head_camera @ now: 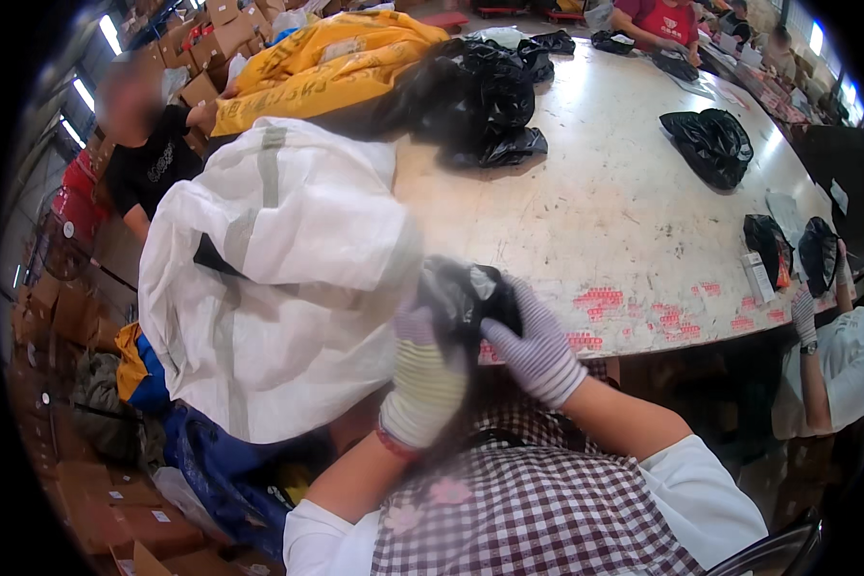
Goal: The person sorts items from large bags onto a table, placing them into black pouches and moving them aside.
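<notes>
Both my hands wear striped knit gloves and hold a crumpled black plastic bag point(502, 291) at the near edge of the table. My left hand point(426, 367), blurred, grips the bag's left side, and its fingertips are partly hidden. On the right side, the thumb and fingers of my right hand point(536, 345) close around the black plastic. A pale patch shows on the bag, too blurred to identify. Just left of my hands spreads a large white woven sack point(309, 338) with grey stripes, a dark gap in its folds.
Black bags point(486, 93) lie heaped beside a yellow woven sack point(331, 61) at the far left of the pale table point(583, 201). Another black bag point(713, 147) sits far right. Co-workers stand around the table; a gloved one point(804, 317) handles bags at right. Cardboard boxes point(108, 497) fill the left floor.
</notes>
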A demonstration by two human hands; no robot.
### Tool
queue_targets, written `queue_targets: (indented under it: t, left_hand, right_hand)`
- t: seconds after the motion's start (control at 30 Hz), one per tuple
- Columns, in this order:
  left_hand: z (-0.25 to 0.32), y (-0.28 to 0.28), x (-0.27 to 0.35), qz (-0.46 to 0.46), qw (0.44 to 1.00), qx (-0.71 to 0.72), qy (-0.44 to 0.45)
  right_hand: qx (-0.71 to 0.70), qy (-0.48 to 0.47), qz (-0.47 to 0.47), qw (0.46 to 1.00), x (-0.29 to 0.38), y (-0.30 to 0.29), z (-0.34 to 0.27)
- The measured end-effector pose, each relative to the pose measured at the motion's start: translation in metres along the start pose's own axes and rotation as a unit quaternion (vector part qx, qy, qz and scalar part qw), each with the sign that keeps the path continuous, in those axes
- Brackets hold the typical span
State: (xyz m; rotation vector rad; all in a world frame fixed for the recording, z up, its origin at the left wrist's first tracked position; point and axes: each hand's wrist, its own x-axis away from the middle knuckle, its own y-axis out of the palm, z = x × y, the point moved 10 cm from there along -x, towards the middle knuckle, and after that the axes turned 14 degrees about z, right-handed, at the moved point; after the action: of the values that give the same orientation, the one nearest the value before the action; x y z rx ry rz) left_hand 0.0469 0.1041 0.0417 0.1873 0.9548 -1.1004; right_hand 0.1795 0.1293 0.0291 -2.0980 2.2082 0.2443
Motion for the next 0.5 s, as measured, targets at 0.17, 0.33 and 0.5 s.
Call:
queue_targets:
  t: [0.17,0.33,0.5]
  left_hand:
    - [-0.024,0.037,0.008,-0.079,0.963,0.199,-0.164]
    - [-0.054,0.029,-0.008,-0.045,0.997,-0.059,-0.021]
    - [-0.064,0.028,-0.008,-0.014,0.964,0.166,-0.206]
  right_hand:
    - [0.278,-0.264,-0.084,0.920,0.003,0.020,-0.018]
    - [0.150,-0.064,-0.413,0.896,-0.039,0.041,-0.003]
    - [0.510,-0.508,0.016,0.694,-0.195,0.008,0.002]
